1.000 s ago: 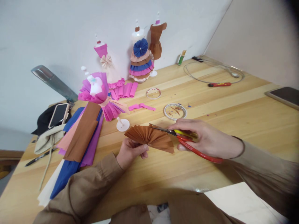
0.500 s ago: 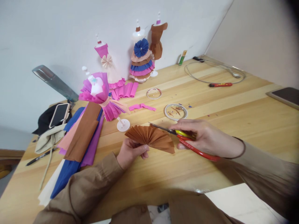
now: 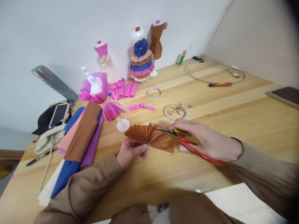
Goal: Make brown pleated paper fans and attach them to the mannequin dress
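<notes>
My left hand point(image 3: 134, 150) pinches the gathered lower middle of a brown pleated paper fan point(image 3: 149, 135), which is spread in a half circle above the table. My right hand point(image 3: 203, 137) is closed around red-handled scissors point(image 3: 198, 152), with a bit of yellow showing at their pivot side. The blades are parted a little and lie at the fan's upper right edge. A small white round stand point(image 3: 123, 125) is just left of the fan, under a small dress form in pink and purple paper point(image 3: 98, 90).
Colored paper strips point(image 3: 80, 133) lie at the left, near a phone point(image 3: 59, 115). Dressed forms point(image 3: 141, 62) stand by the wall. Tape rings point(image 3: 176, 119), a red cutter point(image 3: 220, 84), a cable point(image 3: 201, 80) and a tablet-like device point(image 3: 286, 96) lie behind and to the right.
The scissor blades have opened slightly and come over the fan's upper edge. My right hand has shifted a little with them; my left hand has barely moved.
</notes>
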The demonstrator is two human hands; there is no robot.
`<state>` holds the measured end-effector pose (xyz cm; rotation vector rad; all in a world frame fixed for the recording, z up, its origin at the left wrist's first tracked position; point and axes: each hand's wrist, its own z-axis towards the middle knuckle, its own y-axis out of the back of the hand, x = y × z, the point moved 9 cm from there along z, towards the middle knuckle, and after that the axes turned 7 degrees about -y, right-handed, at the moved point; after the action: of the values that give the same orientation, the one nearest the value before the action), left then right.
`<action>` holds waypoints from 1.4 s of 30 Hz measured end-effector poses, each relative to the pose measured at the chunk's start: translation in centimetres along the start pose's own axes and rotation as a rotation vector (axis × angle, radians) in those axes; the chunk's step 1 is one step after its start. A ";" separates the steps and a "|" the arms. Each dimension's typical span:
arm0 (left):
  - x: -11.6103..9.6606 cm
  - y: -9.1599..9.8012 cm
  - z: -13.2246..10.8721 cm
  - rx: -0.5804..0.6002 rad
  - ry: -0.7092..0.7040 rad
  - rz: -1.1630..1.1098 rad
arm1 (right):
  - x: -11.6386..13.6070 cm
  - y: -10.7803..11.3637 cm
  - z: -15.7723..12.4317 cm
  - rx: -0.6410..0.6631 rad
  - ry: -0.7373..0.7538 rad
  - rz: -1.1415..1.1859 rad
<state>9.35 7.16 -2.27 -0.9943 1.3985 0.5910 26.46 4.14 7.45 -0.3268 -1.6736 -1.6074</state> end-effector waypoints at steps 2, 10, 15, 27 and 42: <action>0.0 0.0 0.0 0.002 0.004 0.002 | 0.1 0.1 0.1 -0.002 -0.008 -0.001; -0.2 -0.2 0.0 0.010 -0.008 0.007 | -0.5 0.0 0.2 0.016 -0.065 0.037; -0.2 -0.1 0.0 0.003 0.000 0.018 | -0.9 -0.1 0.2 0.003 -0.092 0.045; -0.2 -0.2 0.0 -0.002 0.001 0.018 | -1.0 0.2 0.3 -0.035 -0.072 0.048; -0.4 -0.2 0.0 -0.015 0.019 0.051 | -0.6 0.4 0.1 -0.024 -0.087 0.043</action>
<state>9.44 7.18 -1.85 -0.9808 1.4417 0.6321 27.05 4.50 7.37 -0.4477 -1.7014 -1.6031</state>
